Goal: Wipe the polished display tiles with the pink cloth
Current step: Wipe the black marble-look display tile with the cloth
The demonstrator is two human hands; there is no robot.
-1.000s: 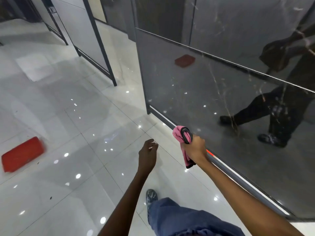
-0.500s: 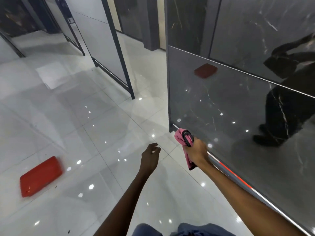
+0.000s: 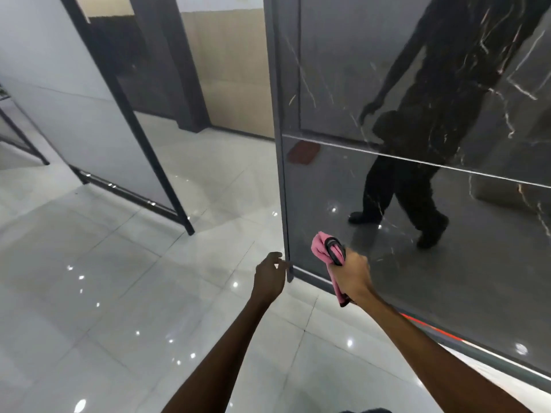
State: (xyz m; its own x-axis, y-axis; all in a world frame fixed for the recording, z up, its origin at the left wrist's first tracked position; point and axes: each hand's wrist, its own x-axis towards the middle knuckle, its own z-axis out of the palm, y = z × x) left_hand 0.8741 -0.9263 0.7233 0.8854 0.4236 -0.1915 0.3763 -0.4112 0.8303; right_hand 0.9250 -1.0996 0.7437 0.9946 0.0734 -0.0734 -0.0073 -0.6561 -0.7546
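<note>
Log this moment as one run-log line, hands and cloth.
right hand: holds pink cloth beside dark display tile | left hand: holds nothing, by panel frame | wiping: not visibly under way

Dark tile panel (image 3: 417,263) blocks right; floor (image 3: 119,293) seemingly open.

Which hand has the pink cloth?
The right hand grips the pink cloth near the dark tile. The left hand holds nothing.

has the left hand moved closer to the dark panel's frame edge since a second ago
Yes. The left hand has closed in on the dark panel's vertical frame edge; its fingertips now sit right beside it, where earlier floor showed between them.
</note>
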